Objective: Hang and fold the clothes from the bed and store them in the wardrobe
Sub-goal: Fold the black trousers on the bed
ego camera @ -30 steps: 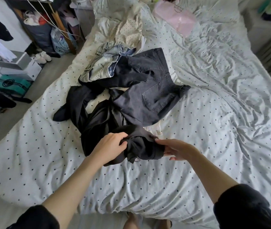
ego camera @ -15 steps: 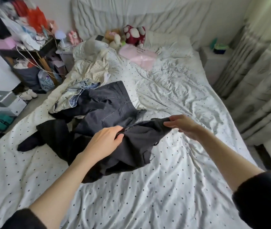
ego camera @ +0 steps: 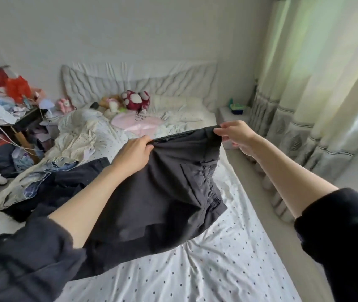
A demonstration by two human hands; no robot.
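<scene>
Dark shorts (ego camera: 162, 188) hang between our left hand (ego camera: 133, 154) and right hand (ego camera: 237, 135), both pinching the waistband above the bed (ego camera: 228, 269).

A pair of pants (ego camera: 162, 188) hung above the bed (ego camera: 217, 269). More clothes (ego camera: 64, 182) lay on the bed to the left. Stuffed toys (ego camera: 130, 101) sat behind, by the headboard (ego camera: 173, 77).

No readable text anywhere; only illegible dark marks on the pink item (ego camera: 138, 125) by the pillows

Pale wall (ego camera: 130, 29), lit curtains (ego camera: 317, 94) rt.
</scene>
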